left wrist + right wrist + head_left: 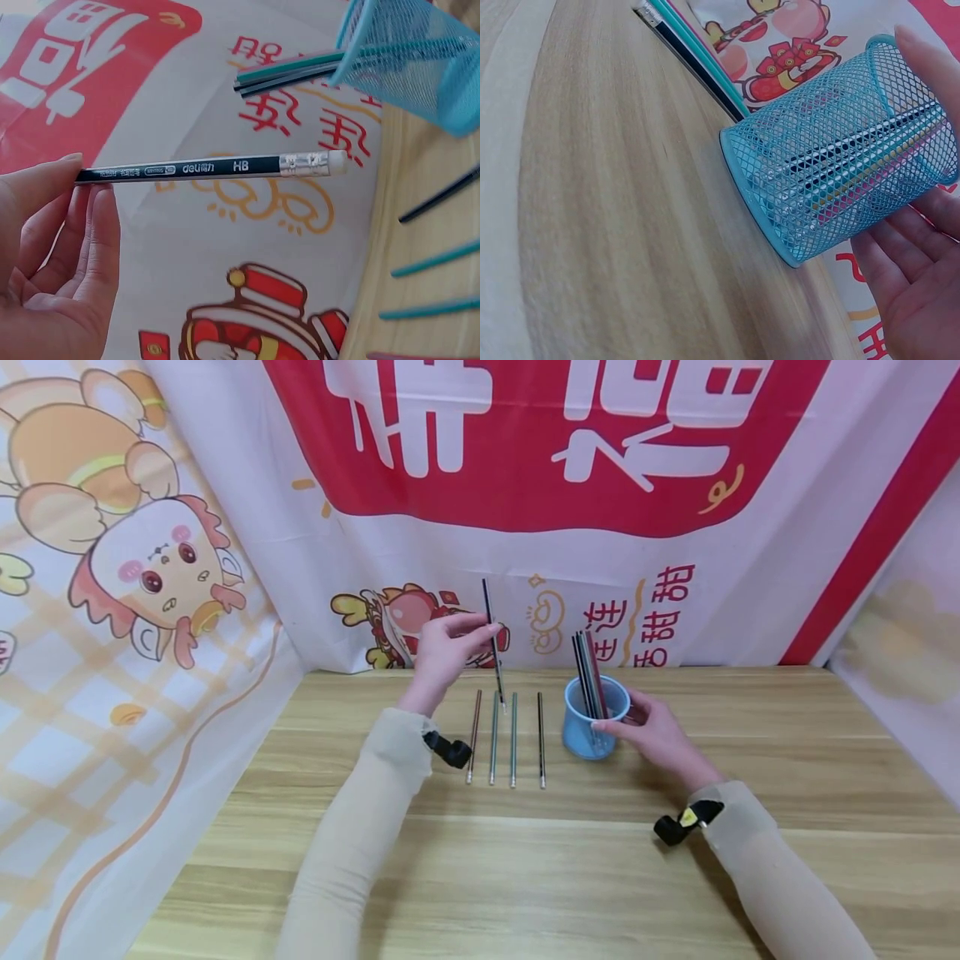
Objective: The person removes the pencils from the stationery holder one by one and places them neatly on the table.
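Note:
My left hand [444, 650] pinches a black pencil [210, 167] between thumb and fingertips, above the back of the table. The pencil stands nearly upright, its white eraser end down; "HB" shows on its barrel in the left wrist view. My right hand [662, 739] grips a light blue mesh pencil cup [817, 142] from the right, thumb at the near side near the rim. Dark, teal and reddish pencils [587, 672] lean inside the cup. Left of it, a reddish pencil [475, 735], two teal pencils [513, 739] and a black pencil [541, 739] lie in a spaced row.
The wood-grain table [525, 877] ends at the back against a printed cloth [435, 539] with red and white patterns. Another patterned cloth [247, 693] hangs along the left side. Each wrist wears a small black camera on a strap.

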Action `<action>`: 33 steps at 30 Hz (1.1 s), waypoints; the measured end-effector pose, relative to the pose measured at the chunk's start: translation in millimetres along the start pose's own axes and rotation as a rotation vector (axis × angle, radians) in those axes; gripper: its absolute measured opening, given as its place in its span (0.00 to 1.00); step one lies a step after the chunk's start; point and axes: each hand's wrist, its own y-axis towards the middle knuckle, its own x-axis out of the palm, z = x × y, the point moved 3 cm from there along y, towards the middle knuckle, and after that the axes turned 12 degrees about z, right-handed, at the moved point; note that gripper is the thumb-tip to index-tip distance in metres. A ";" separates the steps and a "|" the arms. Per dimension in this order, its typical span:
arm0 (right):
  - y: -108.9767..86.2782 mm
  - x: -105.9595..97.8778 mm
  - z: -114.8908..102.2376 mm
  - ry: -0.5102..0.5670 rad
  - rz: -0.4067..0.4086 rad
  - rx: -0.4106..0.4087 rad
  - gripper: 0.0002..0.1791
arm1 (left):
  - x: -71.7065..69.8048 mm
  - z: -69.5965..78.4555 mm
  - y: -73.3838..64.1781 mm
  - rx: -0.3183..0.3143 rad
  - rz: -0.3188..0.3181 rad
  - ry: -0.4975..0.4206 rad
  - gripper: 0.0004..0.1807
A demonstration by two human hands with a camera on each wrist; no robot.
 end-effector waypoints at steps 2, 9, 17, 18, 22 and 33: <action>0.0 0.4 0.1 -0.001 0.003 -0.005 0.43 | -7.8 -5.9 -0.3 -0.014 0.013 0.052 0.20; -1.9 0.6 -3.0 -0.019 0.004 0.005 0.44 | -29.7 -36.5 2.0 -0.126 -0.019 0.145 0.19; -2.8 0.4 -3.9 -0.024 0.014 0.021 0.45 | -50.6 -72.8 7.6 -0.210 -0.094 0.309 0.17; -2.9 0.4 -4.1 -0.023 0.014 0.018 0.45 | -52.8 -78.0 8.0 -0.220 -0.105 0.331 0.16; -3.8 0.8 -5.1 -0.014 0.020 0.023 0.44 | -59.5 -98.0 8.3 -0.240 -0.147 0.455 0.15; -3.6 1.3 -4.8 -0.006 0.024 0.012 0.43 | -59.5 -134.2 7.2 -0.341 -0.100 0.478 0.13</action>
